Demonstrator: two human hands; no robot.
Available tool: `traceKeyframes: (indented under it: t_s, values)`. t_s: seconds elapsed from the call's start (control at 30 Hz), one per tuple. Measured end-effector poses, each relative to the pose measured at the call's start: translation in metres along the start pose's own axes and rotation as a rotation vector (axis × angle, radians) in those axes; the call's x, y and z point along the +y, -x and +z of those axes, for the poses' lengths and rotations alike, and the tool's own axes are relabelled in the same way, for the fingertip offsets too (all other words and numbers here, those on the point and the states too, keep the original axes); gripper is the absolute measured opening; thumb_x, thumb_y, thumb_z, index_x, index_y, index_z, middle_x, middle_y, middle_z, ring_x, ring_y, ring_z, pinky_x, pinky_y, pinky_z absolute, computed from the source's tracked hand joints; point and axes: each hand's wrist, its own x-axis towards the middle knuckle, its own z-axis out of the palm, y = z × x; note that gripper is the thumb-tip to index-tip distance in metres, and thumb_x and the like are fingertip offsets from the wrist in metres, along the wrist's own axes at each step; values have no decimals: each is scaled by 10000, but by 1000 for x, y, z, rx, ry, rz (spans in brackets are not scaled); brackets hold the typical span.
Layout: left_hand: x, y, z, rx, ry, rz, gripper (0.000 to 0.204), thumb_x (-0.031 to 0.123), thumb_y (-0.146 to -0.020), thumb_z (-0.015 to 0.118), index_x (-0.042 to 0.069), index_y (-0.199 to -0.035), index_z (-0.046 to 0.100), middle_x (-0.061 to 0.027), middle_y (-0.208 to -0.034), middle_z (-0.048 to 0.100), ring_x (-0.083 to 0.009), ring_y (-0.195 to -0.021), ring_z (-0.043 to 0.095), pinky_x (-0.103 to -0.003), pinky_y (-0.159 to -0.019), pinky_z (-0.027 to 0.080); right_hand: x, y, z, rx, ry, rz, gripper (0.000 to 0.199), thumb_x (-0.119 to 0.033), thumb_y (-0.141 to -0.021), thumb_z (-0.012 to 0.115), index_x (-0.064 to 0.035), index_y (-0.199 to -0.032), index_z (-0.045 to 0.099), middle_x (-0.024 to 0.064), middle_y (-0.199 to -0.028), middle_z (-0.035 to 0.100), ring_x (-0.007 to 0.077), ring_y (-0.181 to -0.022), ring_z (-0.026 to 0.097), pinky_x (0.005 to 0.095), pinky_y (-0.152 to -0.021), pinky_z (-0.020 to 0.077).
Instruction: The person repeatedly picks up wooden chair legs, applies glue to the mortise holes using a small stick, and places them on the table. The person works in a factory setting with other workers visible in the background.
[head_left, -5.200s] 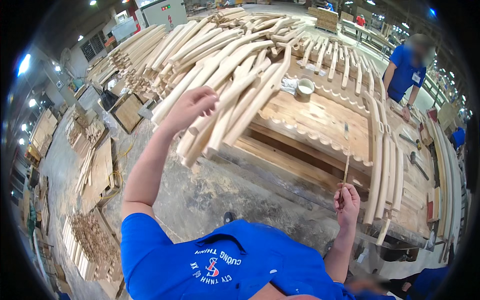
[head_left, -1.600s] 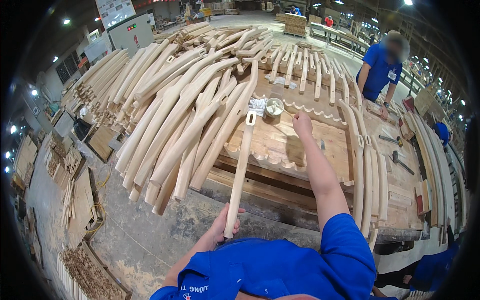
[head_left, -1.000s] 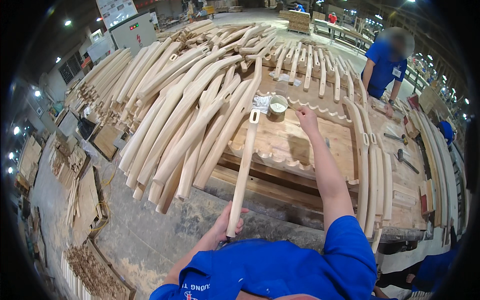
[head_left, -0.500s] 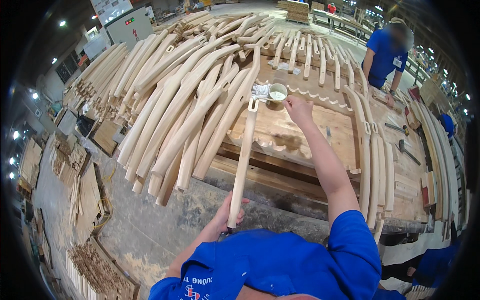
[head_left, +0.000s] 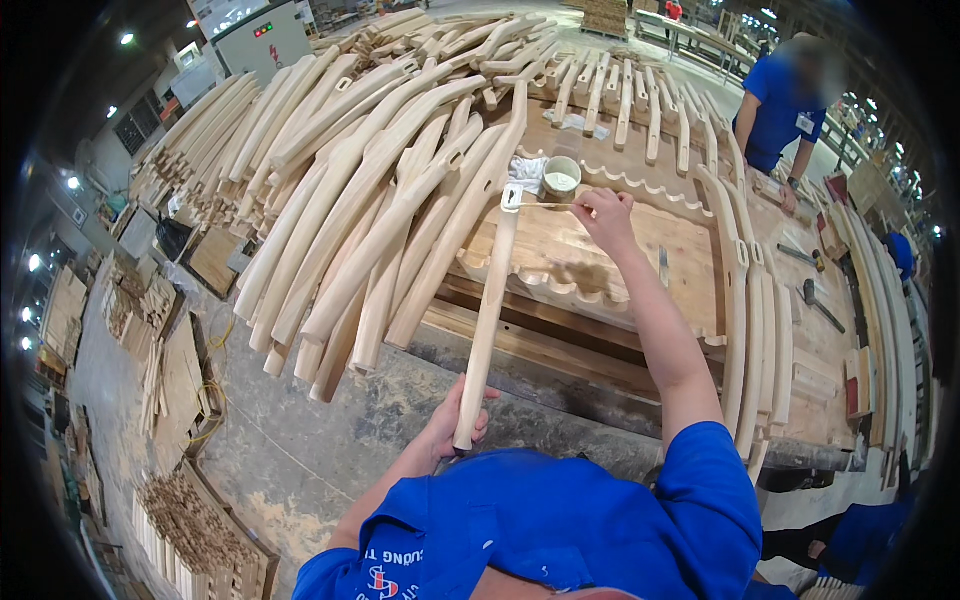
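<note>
My left hand (head_left: 458, 418) is closed around the near end of a long, pale wooden chair-leg-like piece (head_left: 488, 315), which slants up and away from me. An oval slot is cut near its far end, with whitish stuff around it. My right hand (head_left: 607, 214) pinches a thin stick (head_left: 546, 206), whose left tip reaches this slot. Just beyond the stick stands a cup (head_left: 562, 179) with a white, glue-like substance inside. A crumpled white cloth (head_left: 526, 171) lies left of the cup.
Many curved wooden pieces (head_left: 375, 210) are heaped on the left. A scalloped wooden rack (head_left: 640, 185) sits on the bench, with more pieces (head_left: 752, 330) along its right. Two hammers (head_left: 820, 305) lie farther right. A co-worker in blue (head_left: 775, 115) stands at the far right.
My right hand has drawn slightly away from the cup, and the stick's tip has come to the slot, where more white now shows. My left hand keeps its hold.
</note>
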Motion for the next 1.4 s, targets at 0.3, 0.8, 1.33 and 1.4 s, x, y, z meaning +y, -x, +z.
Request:
traceKeyframes:
  t_s: [0.3,0.8,1.33,1.4]
  values:
    - [2,3,6,29,-32,-8,638,594,-926,221,56,-1138,492,-36,-508,452,-139,-399,424,-269,-389,349,-2,-7,18,16,117,134,120,-265,-785,647,-157,-760,599,-16,-727,573,166,-799,544,380,-755,276]
    - [3,-1,3,-3,-29,-3,640,597,-923,227,57,-1145,489,-37,-513,448,-142,-406,425,-266,-392,348,7,-11,5,53,63,108,120,-255,-780,656,-156,-751,594,-31,-706,562,152,-768,539,370,-732,263]
    - [0,2,2,14,-17,25,636,594,-924,240,48,-1144,482,-44,-521,448,-150,-401,418,-276,-397,353,-14,3,-15,-33,140,30,113,-233,-770,648,-150,-728,583,-17,-717,576,156,-785,549,374,-739,283]
    - [1,2,0,0,-29,25,632,590,-927,238,49,-1143,483,-46,-526,450,-151,-409,422,-281,-400,358,-16,-18,-26,29,290,-56,79,-209,-757,641,-155,-728,592,-16,-736,587,154,-809,557,382,-760,301]
